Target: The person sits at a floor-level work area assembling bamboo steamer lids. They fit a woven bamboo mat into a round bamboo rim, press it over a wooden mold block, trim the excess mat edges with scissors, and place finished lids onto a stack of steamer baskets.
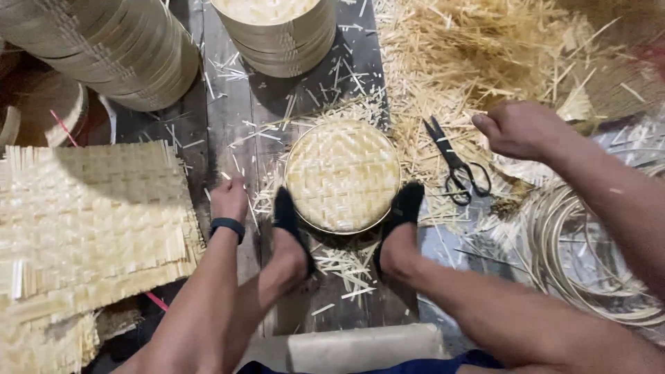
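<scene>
Woven bamboo tray (pixel 342 174), round and pale, lies flat on the dark plank floor (pixel 235 111) at the middle of the view, pinned at its lower rim by two feet in black socks: the left foot (pixel 285 216) at about eight o'clock of it, the right foot (pixel 405 206) at about four o'clock. Neither hand touches it. The left hand (pixel 228 199), with a dark band at the wrist, rests on the planks at nine o'clock of the tray, just beside the left foot; its fingers are curled under and I cannot tell whether its grip holds anything. The right hand (pixel 516 129) hovers at two o'clock, loosely closed, apparently around nothing, though a thin sliver could be hidden. Black scissors (pixel 456 163) lie between that hand and the tray, at three o'clock of the tray, on loose bamboo trimmings (pixel 478 55).

Judging from this, the tray is braced and the work stands between trimming strokes. The scissors are nearest the right hand, and any cut along the rim would call for the feet to keep the tray from turning.

A woven mat (pixel 90 221) lies at nine o'clock, stacked hoops (pixel 118 48) at eleven, coiled strips (pixel 589 263) at four.
</scene>
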